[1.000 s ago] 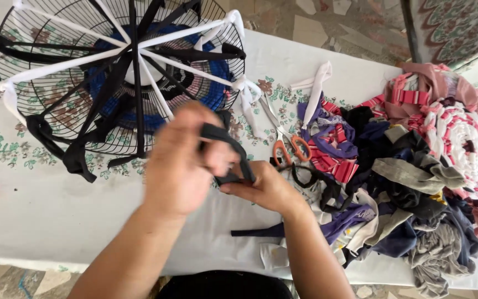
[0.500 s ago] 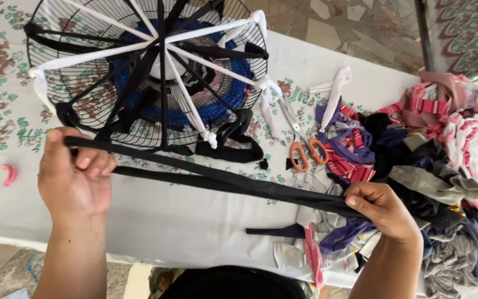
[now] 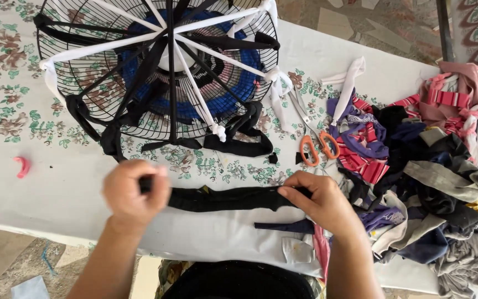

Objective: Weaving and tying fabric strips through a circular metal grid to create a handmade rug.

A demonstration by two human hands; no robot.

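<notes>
The left hand (image 3: 134, 194) is closed into a fist around one end of a black fabric strip (image 3: 225, 198), fingers curled tight so that the end is hidden inside them. The right hand (image 3: 319, 202) pinches the opposite end between thumb and pressed-together fingertips. The strip spans the gap between the two sets of fingers, bunched and slightly slack, lying just above the floral tablecloth (image 3: 6, 116). Beyond the fingers stands a wire fan guard (image 3: 156, 66), used as a frame, with white and black strips tied across it as spokes and blue weaving at its centre. Orange-handled scissors (image 3: 316, 147) lie just beyond the right fingertips; a pile of fabric scraps (image 3: 432, 177) lies outboard of the right hand. A small pink clip (image 3: 22, 166) lies well outboard of the left fingers. Judged step: the strip is being gathered and straightened between both hands. The next move appears to call for even tension and a firm grip at both ends.
</notes>
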